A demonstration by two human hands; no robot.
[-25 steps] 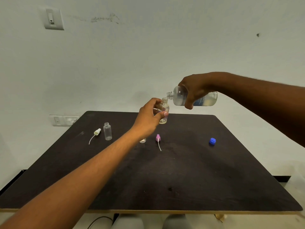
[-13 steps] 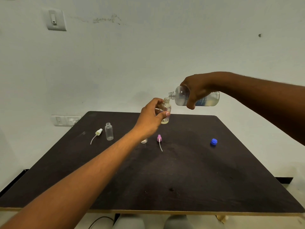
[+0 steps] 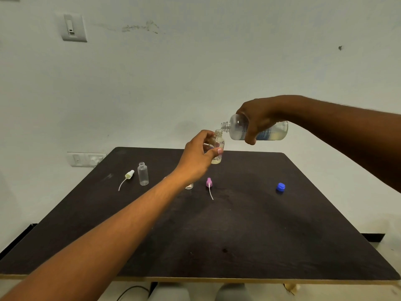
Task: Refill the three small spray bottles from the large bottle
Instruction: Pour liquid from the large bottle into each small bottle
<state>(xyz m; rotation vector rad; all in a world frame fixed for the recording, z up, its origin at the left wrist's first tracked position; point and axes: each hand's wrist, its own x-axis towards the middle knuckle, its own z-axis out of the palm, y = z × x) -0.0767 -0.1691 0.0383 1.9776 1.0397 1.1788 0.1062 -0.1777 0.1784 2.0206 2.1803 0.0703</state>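
Little has moved since the earlier frames: both hands keep their places in the air, and the large bottle's neck has eased a shade closer to the small bottle's mouth.

Nearest, the left forearm runs up from the lower left. Past it on the counter [image 3: 238, 235] lie a purple spray cap [image 3: 209, 183] with its dip tube pointing toward the viewer, a blue cap [image 3: 280, 187] well off to the right, and a white spray cap [image 3: 129, 174] just beside an open, seemingly empty bottle [image 3: 143, 173]. A third small bottle [image 3: 189, 186] is mostly hidden behind the left wrist.

Farther on, the left hand [image 3: 196, 157] has its fingers clamped on the held small bottle [image 3: 217, 148], upright above the counter, with pale liquid at the bottom. The right hand [image 3: 257, 120] is wrapped tight around the large bottle [image 3: 258, 130], whose long axis lies nearly level, neck pointing left, its open mouth just above and right of the small bottle's mouth. Whether liquid is flowing cannot be made out. The pour depends on those two mouths staying lined up.
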